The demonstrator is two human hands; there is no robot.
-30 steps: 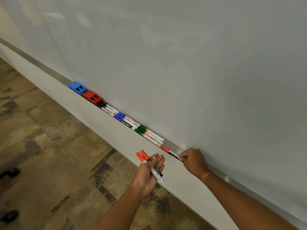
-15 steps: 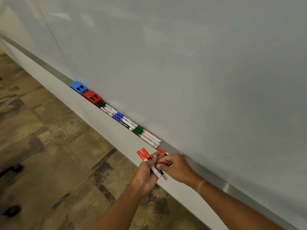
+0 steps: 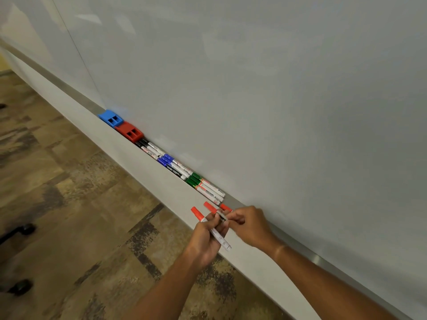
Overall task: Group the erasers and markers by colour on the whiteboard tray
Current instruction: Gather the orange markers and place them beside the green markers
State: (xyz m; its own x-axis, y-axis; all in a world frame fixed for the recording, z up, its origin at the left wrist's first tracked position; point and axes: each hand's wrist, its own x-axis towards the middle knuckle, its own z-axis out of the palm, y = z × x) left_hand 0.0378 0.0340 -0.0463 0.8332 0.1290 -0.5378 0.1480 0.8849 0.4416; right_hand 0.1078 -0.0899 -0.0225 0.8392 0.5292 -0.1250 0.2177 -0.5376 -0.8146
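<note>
On the whiteboard tray (image 3: 76, 98) lie, from far to near, a blue eraser (image 3: 110, 118), a red eraser (image 3: 129, 132), black markers (image 3: 149, 148), blue markers (image 3: 172, 164) and green markers (image 3: 204, 187). In front of the tray my left hand (image 3: 208, 241) grips red markers (image 3: 210, 228), caps pointing up-left. My right hand (image 3: 250, 225) pinches a third red marker (image 3: 225, 207) and holds it against the ones in my left hand, just past the green group.
The whiteboard (image 3: 254, 88) fills the upper frame, with a white wall band under the tray. A patterned brown floor (image 3: 57, 204) lies at the left. Black chair casters (image 3: 22, 229) sit at the left edge.
My right hand lifted a red marker from the tray and brought it left to my left hand, whose fingers closed around its markers.
</note>
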